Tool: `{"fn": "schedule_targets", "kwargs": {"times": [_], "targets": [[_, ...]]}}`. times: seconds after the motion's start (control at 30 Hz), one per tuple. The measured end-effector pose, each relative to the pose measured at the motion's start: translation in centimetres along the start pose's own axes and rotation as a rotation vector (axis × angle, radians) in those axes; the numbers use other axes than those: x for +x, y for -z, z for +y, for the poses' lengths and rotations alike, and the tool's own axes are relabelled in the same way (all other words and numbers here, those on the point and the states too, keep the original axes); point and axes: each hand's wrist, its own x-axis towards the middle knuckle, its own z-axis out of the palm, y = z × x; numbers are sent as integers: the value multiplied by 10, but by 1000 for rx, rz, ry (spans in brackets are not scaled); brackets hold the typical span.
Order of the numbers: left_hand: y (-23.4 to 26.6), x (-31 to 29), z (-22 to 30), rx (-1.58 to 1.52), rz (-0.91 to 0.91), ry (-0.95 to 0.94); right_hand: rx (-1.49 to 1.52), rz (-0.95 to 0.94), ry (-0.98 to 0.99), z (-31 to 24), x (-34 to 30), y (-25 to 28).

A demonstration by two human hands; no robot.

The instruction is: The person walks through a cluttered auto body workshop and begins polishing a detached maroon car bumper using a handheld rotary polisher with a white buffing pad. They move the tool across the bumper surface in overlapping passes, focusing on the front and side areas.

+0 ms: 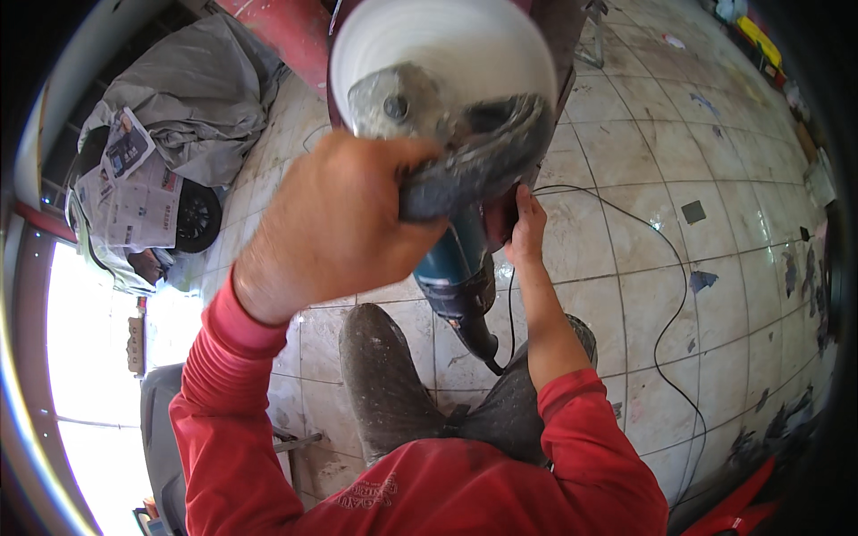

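Observation:
My left hand is wrapped round the dark, worn front loop handle of a power polisher. The polisher's teal body points down toward my knees, ending in a black tail with a cord. Above the handle, the round white pad looks smeared, as if spinning. Right of the body, my right hand is closed at the edge of a dark red glossy panel; its fingers are partly hidden. More dark red surface shows behind the pad, and the pad hides most of it.
A black cord loops across the tiled floor on the right. At left, a grey cover and newspaper lie over something by a black wheel. A grey chair stands lower left. Red stands lie lower right.

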Motion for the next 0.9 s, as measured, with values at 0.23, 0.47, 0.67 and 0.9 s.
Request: {"fn": "schedule_targets", "kwargs": {"times": [0.23, 0.47, 0.67, 0.9], "targets": [[9, 20, 26, -112, -106, 41, 6, -30, 49, -6, 0, 2], [-15, -48, 7, -124, -189, 331, 60, -66, -121, -15, -4, 1], [-60, -102, -37, -89, -76, 459, 22, -42, -101, -23, -10, -7], [-125, -129, -48, -150, 57, 499, -30, -3, -70, -21, -8, 1]]}}
